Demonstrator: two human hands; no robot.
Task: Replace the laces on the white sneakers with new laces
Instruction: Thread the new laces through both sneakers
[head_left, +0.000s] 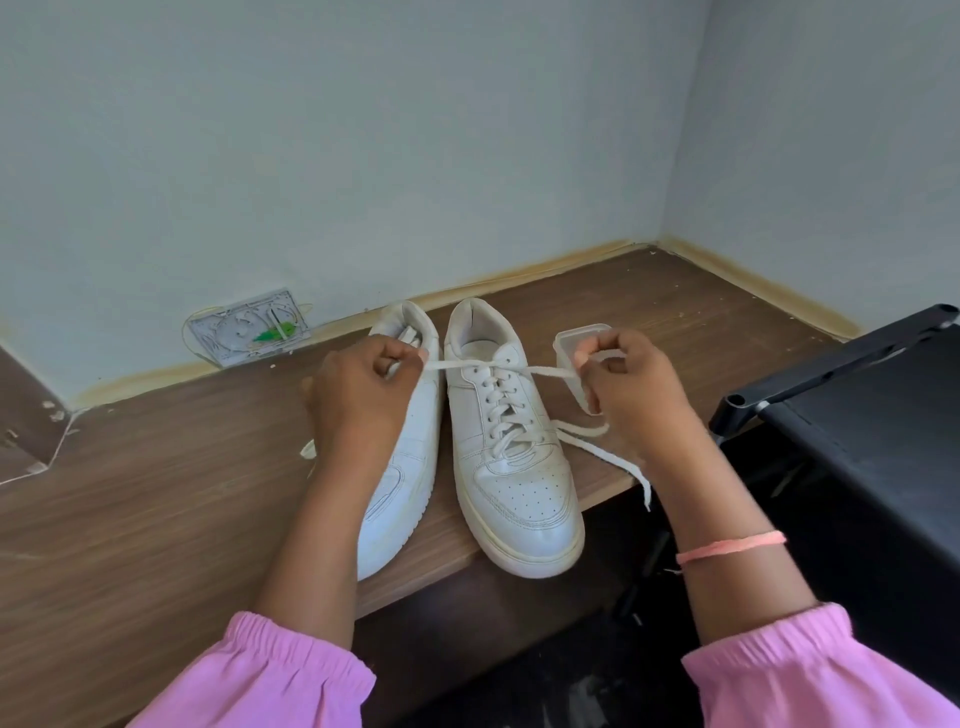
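Two white sneakers stand side by side on the wooden table, toes toward me. The right sneaker (511, 457) is laced with a white lace (501, 402) up to its top eyelets. My left hand (363, 395) pinches the lace's left end, pulled taut out to the side over the left sneaker (402, 478). My right hand (631, 387) pinches the lace's right end, and its loose tail (605, 452) hangs down past the table's edge. My left arm hides much of the left sneaker, so I cannot tell how it is laced.
A small clear plastic container (574, 340) stands behind my right hand. A broken wall plate (249, 327) leans against the wall at the back left. A black chair (852, 395) stands at the right. The table's front edge (426, 587) runs under the sneakers' toes.
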